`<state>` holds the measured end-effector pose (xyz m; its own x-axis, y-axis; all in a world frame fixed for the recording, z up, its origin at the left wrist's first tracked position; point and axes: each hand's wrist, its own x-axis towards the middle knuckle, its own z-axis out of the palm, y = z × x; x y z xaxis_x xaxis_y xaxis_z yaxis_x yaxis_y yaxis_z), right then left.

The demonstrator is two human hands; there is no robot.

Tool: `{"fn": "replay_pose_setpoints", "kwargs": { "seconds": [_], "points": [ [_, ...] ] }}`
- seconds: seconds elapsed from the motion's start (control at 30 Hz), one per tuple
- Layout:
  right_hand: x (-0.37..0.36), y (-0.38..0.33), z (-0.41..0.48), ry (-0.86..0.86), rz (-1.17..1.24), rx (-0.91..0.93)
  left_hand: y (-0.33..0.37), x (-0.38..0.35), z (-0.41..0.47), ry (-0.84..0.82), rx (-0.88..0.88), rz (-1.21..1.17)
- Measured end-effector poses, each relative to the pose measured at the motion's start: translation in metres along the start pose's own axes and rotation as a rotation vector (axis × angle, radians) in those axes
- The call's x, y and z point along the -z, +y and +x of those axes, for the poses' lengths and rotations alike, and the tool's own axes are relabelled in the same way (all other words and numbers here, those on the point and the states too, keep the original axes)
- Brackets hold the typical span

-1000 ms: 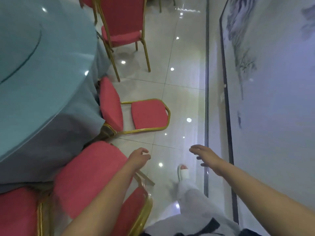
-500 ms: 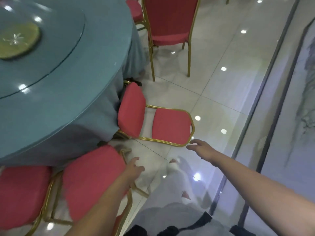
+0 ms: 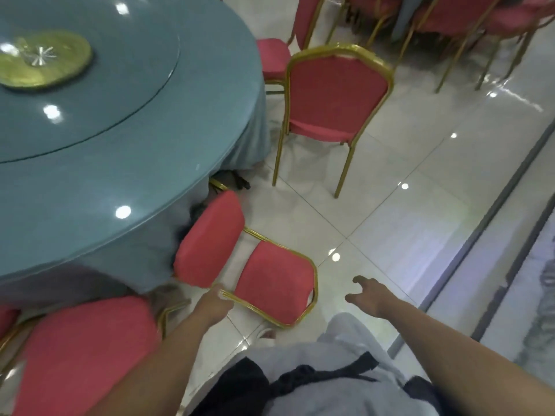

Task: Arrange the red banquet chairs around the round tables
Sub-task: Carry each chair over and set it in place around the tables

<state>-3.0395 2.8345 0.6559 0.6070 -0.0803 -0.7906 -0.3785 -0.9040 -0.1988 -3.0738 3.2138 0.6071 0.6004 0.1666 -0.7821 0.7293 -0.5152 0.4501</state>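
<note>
The round table (image 3: 126, 163), draped in teal cloth, fills the space ahead and to the left of both hands. Its edge sets the line the seats should follow. Directly under the left forearm stands a red chair (image 3: 84, 355) drawn in near the cloth. Well ahead of the right hand, an upright chair (image 3: 336, 91) stands with its back to the person, just off the table.

Between the two hands lies the toppled chair (image 3: 273, 280). Its backrest is flat on the tiles and its seat is tipped up against the tablecloth, so it probably has to be righted before it can take its place.

The left hand (image 3: 214, 307) is on the near rail of its gold frame (image 3: 249, 309). Blur hides whether the fingers have closed round the rail. The right hand (image 3: 366, 297) hangs just beyond the backrest's far edge, fingers spread and holding nothing. It looks placed to take the opposite rail for a two-handed lift.
</note>
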Motion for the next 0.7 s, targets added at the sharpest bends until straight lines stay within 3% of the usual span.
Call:
{"fn": "replay_pose_setpoints", "kwargs": {
  "seconds": [0.13,0.37,0.5,0.7],
  "points": [
    [0.045,-0.023,0.065,-0.058,-0.064,0.127,0.031,-0.011,0.013,0.163,0.039,-0.118],
    [0.124,-0.056,0.187,-0.259,-0.269,0.417,0.042,-0.102,-0.010,0.498,0.458,-0.526],
    [0.174,-0.049,0.237,-0.278,-0.402,0.442,0.057,-0.204,-0.050,0.453,0.723,-0.674],
    [0.189,-0.029,0.282,-0.242,-0.551,0.394,0.089,-0.303,-0.049,0.402,0.832,-0.781]
  ]
}}
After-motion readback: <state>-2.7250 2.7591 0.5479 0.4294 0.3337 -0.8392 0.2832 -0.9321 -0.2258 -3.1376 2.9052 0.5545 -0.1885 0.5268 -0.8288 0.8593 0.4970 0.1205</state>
